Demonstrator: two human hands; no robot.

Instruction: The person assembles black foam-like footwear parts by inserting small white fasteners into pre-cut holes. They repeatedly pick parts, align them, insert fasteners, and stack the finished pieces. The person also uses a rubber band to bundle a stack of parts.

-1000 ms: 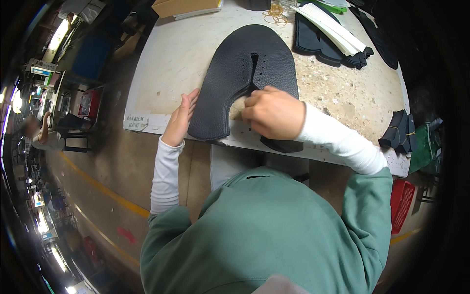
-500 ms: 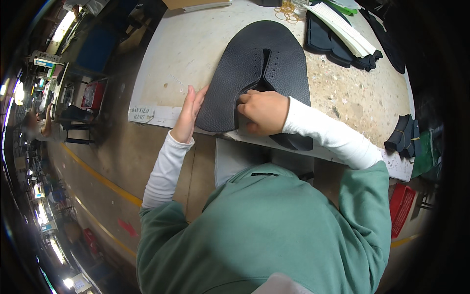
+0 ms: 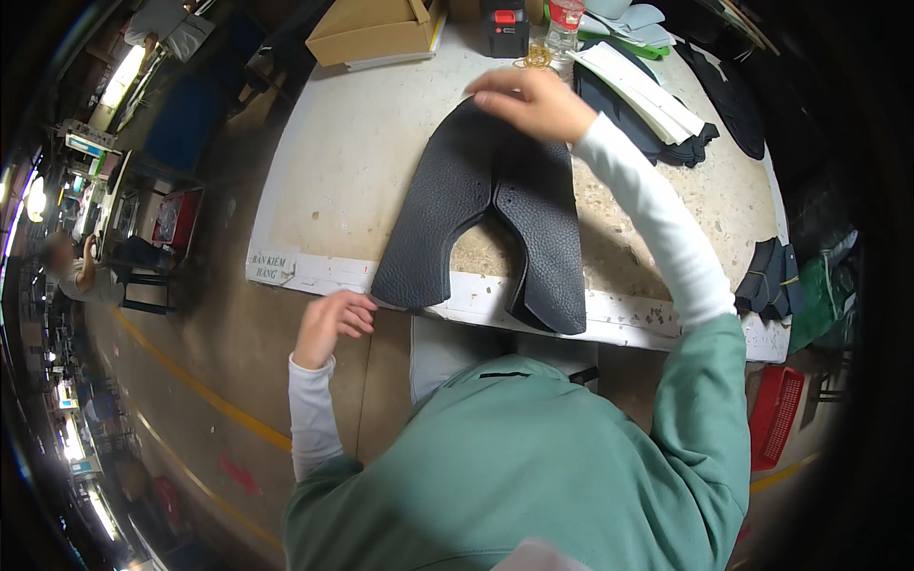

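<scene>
A stack of black grained leather shoe-upper pieces (image 3: 433, 205) lies at the table's near edge, its split legs pointing towards me and slightly overhanging. My right hand (image 3: 538, 103) reaches over the stack's far rounded end. Its fingers stretch leftward with the thumb apart, and they cover part of the leather there; whether they press on it I cannot see. My left hand (image 3: 333, 326) is beside the left leg's near corner, just off the table edge. Its fingers are loosely bent and apart, with nothing in them, and the fingertips come close to the leather corner.
The white, worn table (image 3: 333, 162) carries a cardboard box (image 3: 371, 30), a black-and-red device (image 3: 506, 30), a clear bottle (image 3: 564, 24) and yellow rubber bands (image 3: 536, 57). Dark pieces under white sheets (image 3: 643, 90) lie right; a banded dark bundle (image 3: 767, 278) sits near the right edge.
My right hand has left the notch between the legs for the stack's far end. My left hand has moved off the left side towards me. The leather's legs now sit closer to me.
</scene>
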